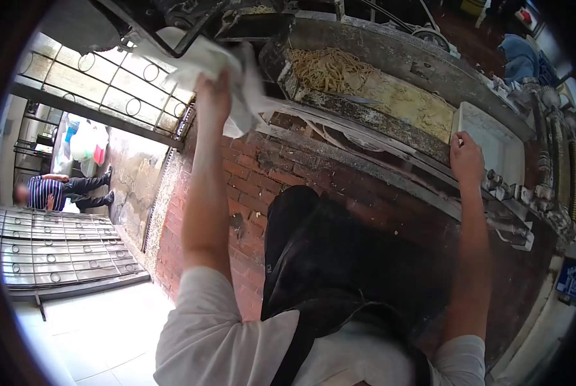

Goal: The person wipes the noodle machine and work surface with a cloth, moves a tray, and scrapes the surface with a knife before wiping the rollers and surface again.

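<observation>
Left hand: closed on a white cloth, raised at the trough's left end; cloth blurred. Right hand: fingers curled at the near corner of a white tray, beside the trough rim; which of the two it grips, cannot tell. Metal trough: floury, crusted edges; tangled dough strands at its left, pale residue toward the tray. Pipe fittings crowd the right end. Below the near edge, red brick floor shows between the arms, partly covered by a black apron. Left: barred gate; beyond, a person in a striped shirt.
</observation>
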Tool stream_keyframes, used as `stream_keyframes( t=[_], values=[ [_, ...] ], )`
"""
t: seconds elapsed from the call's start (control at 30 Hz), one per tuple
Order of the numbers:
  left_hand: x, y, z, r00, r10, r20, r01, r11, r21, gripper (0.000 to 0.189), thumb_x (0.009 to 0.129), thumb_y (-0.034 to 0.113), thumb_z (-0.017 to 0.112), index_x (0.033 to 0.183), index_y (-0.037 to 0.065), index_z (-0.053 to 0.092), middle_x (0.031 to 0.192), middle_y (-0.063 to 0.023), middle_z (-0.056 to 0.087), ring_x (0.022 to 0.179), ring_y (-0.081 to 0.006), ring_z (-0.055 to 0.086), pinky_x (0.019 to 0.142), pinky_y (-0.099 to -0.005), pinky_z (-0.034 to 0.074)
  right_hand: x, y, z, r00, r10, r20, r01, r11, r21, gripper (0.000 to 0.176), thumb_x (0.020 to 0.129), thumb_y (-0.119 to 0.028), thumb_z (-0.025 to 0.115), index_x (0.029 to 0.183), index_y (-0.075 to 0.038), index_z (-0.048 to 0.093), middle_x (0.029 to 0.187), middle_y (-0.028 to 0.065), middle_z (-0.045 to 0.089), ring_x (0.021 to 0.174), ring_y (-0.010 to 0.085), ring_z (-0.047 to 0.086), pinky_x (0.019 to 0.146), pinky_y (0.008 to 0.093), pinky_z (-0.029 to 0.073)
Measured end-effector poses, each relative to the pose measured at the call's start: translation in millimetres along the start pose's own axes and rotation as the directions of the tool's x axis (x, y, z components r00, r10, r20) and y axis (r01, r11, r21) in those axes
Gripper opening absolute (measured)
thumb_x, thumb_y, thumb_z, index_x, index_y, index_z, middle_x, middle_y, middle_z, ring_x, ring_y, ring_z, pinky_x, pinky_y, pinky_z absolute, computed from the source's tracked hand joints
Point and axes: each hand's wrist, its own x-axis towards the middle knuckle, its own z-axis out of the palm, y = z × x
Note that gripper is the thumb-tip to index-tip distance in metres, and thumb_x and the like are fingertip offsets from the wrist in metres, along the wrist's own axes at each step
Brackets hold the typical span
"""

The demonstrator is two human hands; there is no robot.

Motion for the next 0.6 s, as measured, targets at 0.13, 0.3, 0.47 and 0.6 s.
stream_keyframes(
  t=[0.13, 0.3, 0.47, 0.6],
  values=[
    [12.4, 46.5, 26.9, 0.873, 0.459, -0.164, -0.376, 0.849, 0.371, 0.027, 0.09, 0.025, 0.067, 0.101, 0.0, 0.071, 0.099, -0.0247, 0.069, 0.1, -0.0468, 0.062, 0.091, -0.0542, 0.048, -0.7, -0.2, -4.7, 0.999, 0.043, 0.029, -0.042, 0.999, -0.025, 0.032, 0.099, -0.035, 0.051, 0.108, -0.012, 0.07, 0.096, 0.0229, 0.072, 0.095, 0.0452, 0.067, 0.083, 0.0551, 0.052],
    [-22.8, 55.9, 40.4, 0.963, 0.268, 0.013, -0.268, 0.959, 0.095, 0.024, 0.087, 0.014, 0.068, 0.107, 0.002, 0.069, 0.101, -0.0256, 0.069, 0.104, -0.0471, 0.061, 0.093, -0.0503, 0.049, -2.7, 1.1, -4.6, 0.999, 0.034, 0.026, -0.034, 0.999, -0.025, 0.031, 0.099, -0.036, 0.052, 0.107, -0.013, 0.071, 0.096, 0.0237, 0.072, 0.094, 0.0458, 0.067, 0.082, 0.0552, 0.053],
    [-100.5, 24.1, 16.4, 0.993, -0.01, 0.119, 0.04, 0.967, -0.253, 0.029, 0.093, 0.01, 0.063, 0.12, 0.0, 0.064, 0.109, -0.0182, 0.069, 0.107, -0.0345, 0.065, 0.093, -0.0429, 0.053, 1.0, 7.7, 1.3, 0.999, 0.035, -0.007, -0.035, 0.999, -0.021, 0.031, 0.099, -0.036, 0.053, 0.106, -0.012, 0.07, 0.096, 0.0242, 0.072, 0.093, 0.0461, 0.067, 0.082, 0.0554, 0.053],
    [-139.5, -38.4, 19.6, 0.802, -0.567, -0.185, 0.324, 0.675, -0.663, 0.027, 0.1, 0.006, 0.054, 0.126, -0.001, 0.059, 0.115, -0.0145, 0.067, 0.1, -0.026, 0.067, 0.087, -0.0388, 0.058, -2.9, 4.0, 0.3, 1.0, 0.008, -0.003, -0.008, 1.0, -0.008, 0.03, 0.099, -0.035, 0.054, 0.105, -0.011, 0.07, 0.095, 0.0246, 0.071, 0.093, 0.0462, 0.067, 0.081, 0.0552, 0.054]
  ],
)
